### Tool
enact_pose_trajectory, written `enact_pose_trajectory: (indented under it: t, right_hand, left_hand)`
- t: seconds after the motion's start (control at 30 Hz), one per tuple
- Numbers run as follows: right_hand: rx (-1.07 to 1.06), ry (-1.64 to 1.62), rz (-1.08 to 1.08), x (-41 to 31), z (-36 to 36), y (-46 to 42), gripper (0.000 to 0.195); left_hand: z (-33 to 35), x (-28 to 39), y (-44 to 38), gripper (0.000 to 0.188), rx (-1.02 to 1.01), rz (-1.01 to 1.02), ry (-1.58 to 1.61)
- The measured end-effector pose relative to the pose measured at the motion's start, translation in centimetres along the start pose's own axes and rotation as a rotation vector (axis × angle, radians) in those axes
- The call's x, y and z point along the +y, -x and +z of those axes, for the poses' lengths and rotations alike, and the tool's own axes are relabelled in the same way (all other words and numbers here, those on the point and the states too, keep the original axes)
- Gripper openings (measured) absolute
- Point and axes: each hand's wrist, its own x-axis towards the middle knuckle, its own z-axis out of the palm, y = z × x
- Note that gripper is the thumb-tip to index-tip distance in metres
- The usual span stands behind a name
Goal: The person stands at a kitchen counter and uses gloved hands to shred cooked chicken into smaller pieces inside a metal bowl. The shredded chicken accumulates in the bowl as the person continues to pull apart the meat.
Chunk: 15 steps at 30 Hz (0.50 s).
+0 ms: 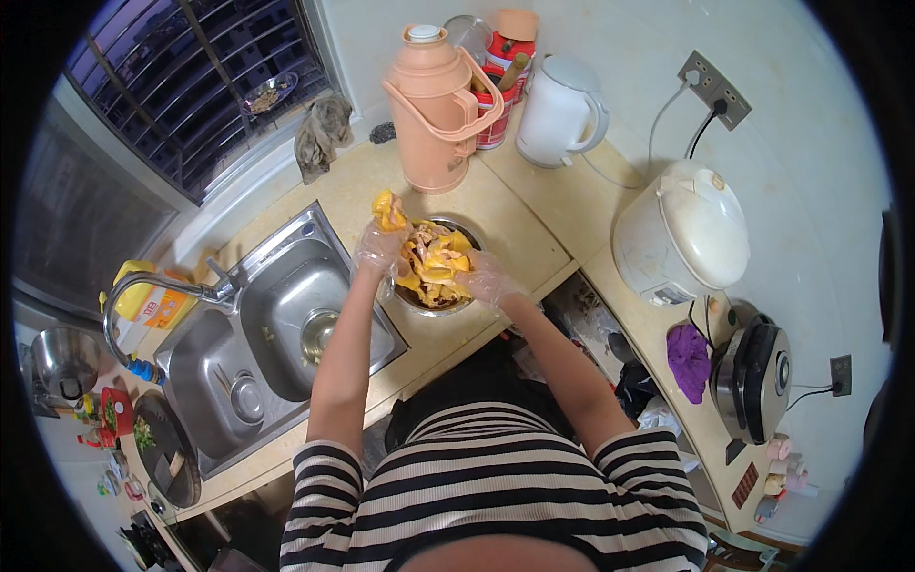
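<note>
A round stainless-steel bowl (pixel 432 312) stands on the counter in front of me, heaped with cut pieces of yellow-skinned raw poultry (pixel 437 263). My left hand (pixel 379 249), in a clear plastic glove, is at the bowl's left side. It grips a yellow-skinned poultry piece (pixel 389 209), which sticks up above the fist, over the rim. On the other side, my right hand (pixel 489 276), gloved the same way, has its fingers in among the meat. Whether they close on a piece is hidden.
Left of the bowl is a double-basin steel sink (pixel 275 314) with a curved faucet (pixel 154 277). Behind the bowl stand a pink thermos jug (pixel 433 118) and a white electric kettle (pixel 560 114). A white rice cooker (pixel 679 236) and a purple cloth (pixel 688 361) are at right.
</note>
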Motion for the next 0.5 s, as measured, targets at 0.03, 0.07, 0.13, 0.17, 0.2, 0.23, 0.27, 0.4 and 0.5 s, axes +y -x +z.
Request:
enact_pose_trajectory:
  t: [0.03,0.07,0.13,0.17,0.2,0.23,0.27,0.4,0.5]
  right_hand:
    - [-0.035,0.002,-0.033,0.1,-0.1,-0.4,0.048]
    - [-0.044,-0.136,-0.01,0.6,-0.3,-0.2,0.047]
    - [-0.073,-0.41,0.038,-1.4,-1.8,1.2,0.046]
    - [-0.123,-0.619,0.046,-0.9,-1.4,0.9,0.044]
    - [-0.164,-0.829,0.057,0.1,-0.9,0.3,0.042]
    - [-0.211,-1.037,0.066,0.4,-0.7,0.0,0.039]
    - [-0.226,-1.051,0.084,0.8,-0.6,-0.3,0.038]
    - [-0.293,-1.185,0.06,0.6,-0.4,-0.7,0.034]
    - [-0.293,-1.236,-0.037,0.4,0.0,-0.3,0.033]
  left_hand:
    - [-0.1,-0.2,0.3,0.043,-0.046,0.043,0.029]
    - [-0.2,-0.4,0.4,0.045,-0.094,0.086,0.057]
    - [-1.2,0.4,0.6,0.046,-0.161,0.0,-0.103]
    - [-1.6,1.1,0.7,0.047,-0.202,-0.041,-0.182]
    - [-1.3,2.7,1.4,0.049,-0.198,-0.002,-0.134]
    - [-1.1,3.9,1.7,0.046,-0.208,-0.033,-0.261]
    - [-0.8,5.1,1.8,0.042,-0.218,-0.064,-0.387]
    - [0.4,4.6,1.9,0.048,-0.381,-0.096,-0.627]
    - [1.3,2.4,3.1,0.057,-0.23,0.357,-0.345]
